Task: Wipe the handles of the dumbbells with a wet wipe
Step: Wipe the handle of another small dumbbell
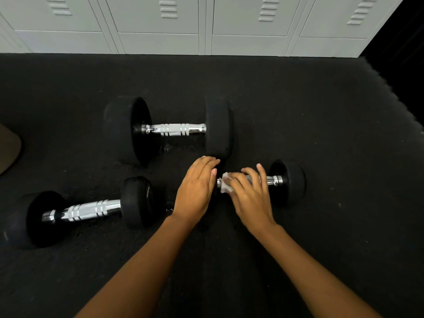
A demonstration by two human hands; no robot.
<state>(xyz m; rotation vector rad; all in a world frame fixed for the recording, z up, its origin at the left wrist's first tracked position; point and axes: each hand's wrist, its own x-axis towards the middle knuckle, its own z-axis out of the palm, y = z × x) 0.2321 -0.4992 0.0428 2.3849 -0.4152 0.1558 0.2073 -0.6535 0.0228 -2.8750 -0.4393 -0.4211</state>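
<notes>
1. The right hand [250,193] curls over the chrome handle [273,180] of a small dumbbell [291,180] lying on the black rubber floor [321,134]. It grips a crumpled white wet wipe [226,187] against the handle's left end.
2. The left hand [197,189], fingers straight and together, rests flat on that dumbbell's left head and hides it.
3. A larger dumbbell [169,129] lies just behind the hands.
4. A second small dumbbell [87,211] lies apart on the left.
5. Grey lockers [158,24] line the far edge.
</notes>
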